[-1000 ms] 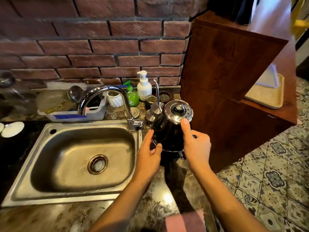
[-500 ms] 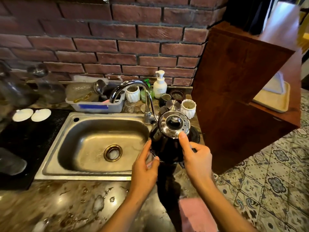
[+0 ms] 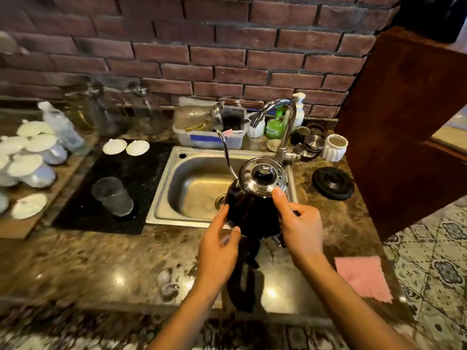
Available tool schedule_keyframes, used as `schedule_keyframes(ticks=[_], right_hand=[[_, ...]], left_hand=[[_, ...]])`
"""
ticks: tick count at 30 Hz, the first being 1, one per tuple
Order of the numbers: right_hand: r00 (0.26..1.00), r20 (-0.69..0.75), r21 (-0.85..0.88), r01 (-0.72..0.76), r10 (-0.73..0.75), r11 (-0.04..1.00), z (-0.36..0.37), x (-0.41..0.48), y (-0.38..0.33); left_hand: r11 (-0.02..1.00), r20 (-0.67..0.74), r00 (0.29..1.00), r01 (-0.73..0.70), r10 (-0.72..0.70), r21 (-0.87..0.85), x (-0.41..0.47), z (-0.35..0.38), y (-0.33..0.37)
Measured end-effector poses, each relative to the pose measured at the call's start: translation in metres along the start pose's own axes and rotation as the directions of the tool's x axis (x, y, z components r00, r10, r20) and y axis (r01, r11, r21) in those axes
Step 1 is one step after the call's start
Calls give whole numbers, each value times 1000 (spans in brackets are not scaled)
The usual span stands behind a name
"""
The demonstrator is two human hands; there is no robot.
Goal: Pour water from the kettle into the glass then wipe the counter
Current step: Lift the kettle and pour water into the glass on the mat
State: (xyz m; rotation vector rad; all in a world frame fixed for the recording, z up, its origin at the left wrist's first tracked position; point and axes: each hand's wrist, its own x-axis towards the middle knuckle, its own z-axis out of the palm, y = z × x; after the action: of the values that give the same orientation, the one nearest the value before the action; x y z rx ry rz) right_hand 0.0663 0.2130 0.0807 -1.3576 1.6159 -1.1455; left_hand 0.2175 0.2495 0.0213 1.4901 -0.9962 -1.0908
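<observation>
A black kettle (image 3: 252, 213) with a shiny steel lid and a thin gooseneck spout hangs above the front right part of the sink (image 3: 192, 183). My right hand (image 3: 298, 223) grips its handle, thumb resting against the lid's edge. My left hand (image 3: 219, 246) steadies the kettle's lower left side with spread fingers. A clear glass (image 3: 112, 197) stands on the black mat (image 3: 141, 173) left of the sink. A pink cloth (image 3: 361, 277) lies flat on the marble counter (image 3: 101, 263) at the front right.
The round black kettle base (image 3: 333, 183) sits right of the sink beside a wooden cabinet (image 3: 404, 117). A tap (image 3: 283, 122), soap bottles, a white cup (image 3: 334, 147) and a plastic tub (image 3: 209, 138) line the back. White saucers (image 3: 27, 157) and jars crowd the left.
The kettle has left its base and moved left, out over the sink, held in both hands. My view has swung left, bringing the glass and mat into sight.
</observation>
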Motion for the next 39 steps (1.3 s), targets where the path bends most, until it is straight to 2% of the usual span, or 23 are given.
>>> schedule_keyframes(ticks=[7,14,21,31,34,39], right_hand=[[997,78,19,-24,22,1000,72,-53,-23],[987,157,-16,-8,10,1000,115,-79,-43],[979,204,-11,-6,8,1000,142,-74,-54],[963,269,-33,38,-28,999,177,-28,-63],[958,282,-45,56,-41,997,187,-15,-66],[953,301,-52,52,-34,997,201,-2,-68]], left_hand=[[999,-56,998,40,-40,11,-23,-95,-18],[998,-123,991,43,-47,-39,-33,-149,-18],[997,-146,988,44,-52,-58,-24,-176,-16],[996,-186,980,75,-64,49,34,-205,-11],[995,-147,984,102,-101,-4,51,-215,-8],[986,-78,983,167,-165,15,67,-228,-10]])
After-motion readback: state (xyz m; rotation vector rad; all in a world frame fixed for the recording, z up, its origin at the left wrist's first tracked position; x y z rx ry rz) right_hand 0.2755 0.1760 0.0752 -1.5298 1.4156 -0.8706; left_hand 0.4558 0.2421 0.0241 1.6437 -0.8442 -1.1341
